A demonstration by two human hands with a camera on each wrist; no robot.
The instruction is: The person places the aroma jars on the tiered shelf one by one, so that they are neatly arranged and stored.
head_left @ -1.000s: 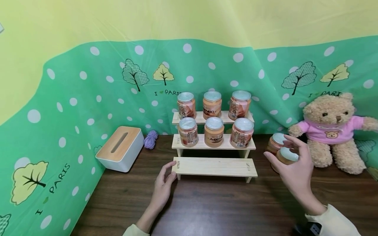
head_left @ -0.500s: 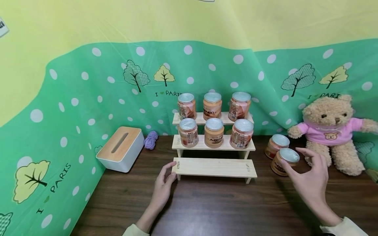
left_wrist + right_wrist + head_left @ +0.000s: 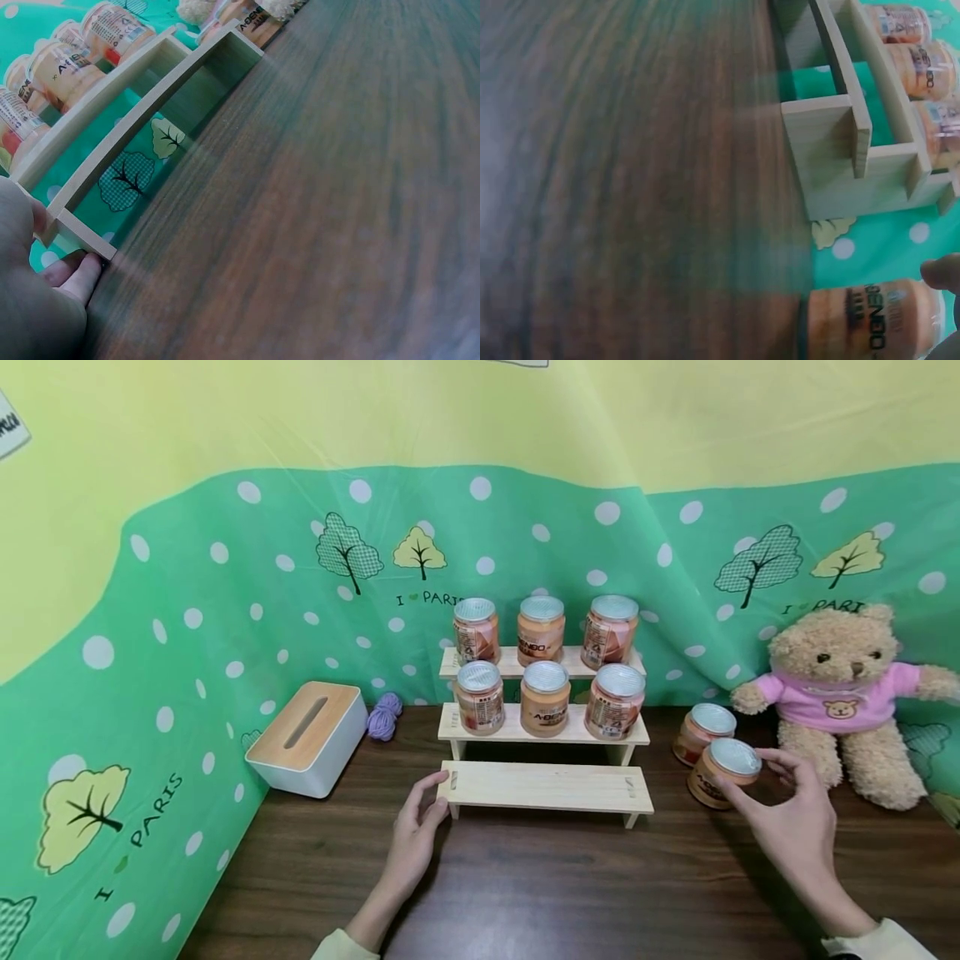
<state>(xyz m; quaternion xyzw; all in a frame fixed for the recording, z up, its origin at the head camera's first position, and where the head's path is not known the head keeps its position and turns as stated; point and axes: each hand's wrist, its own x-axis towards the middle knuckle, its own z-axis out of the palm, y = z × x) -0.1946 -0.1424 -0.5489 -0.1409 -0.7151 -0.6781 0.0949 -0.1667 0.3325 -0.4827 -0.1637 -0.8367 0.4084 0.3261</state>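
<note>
Bent round the left end of the low front step of a pale wooden three-tier display rack [image 3: 543,783], my left hand [image 3: 412,822] grips it there; the left wrist view shows thumb and fingertips at its end panel [image 3: 86,234]. At the right, my right hand [image 3: 798,814] pinches a lidded jar [image 3: 708,785] standing on the table, thumb on its near side and fingers at the lid's far edge. That jar, with orange contents and dark lettering, shows sideways in the right wrist view [image 3: 870,321]. Another jar [image 3: 693,743] stands just behind it.
Three jars [image 3: 545,703] line the middle step, and three more [image 3: 540,635] the top step. A teddy bear [image 3: 840,702] in pink sits behind my right hand. A tissue box [image 3: 307,743] and purple yarn [image 3: 384,718] stand left. Green printed cloth [image 3: 300,585] backs the dark table [image 3: 510,893].
My right hand drew back right from over the two jars, then its fingers came in around the nearer one. My left hand stays on the rack. The view shifted slightly.
</note>
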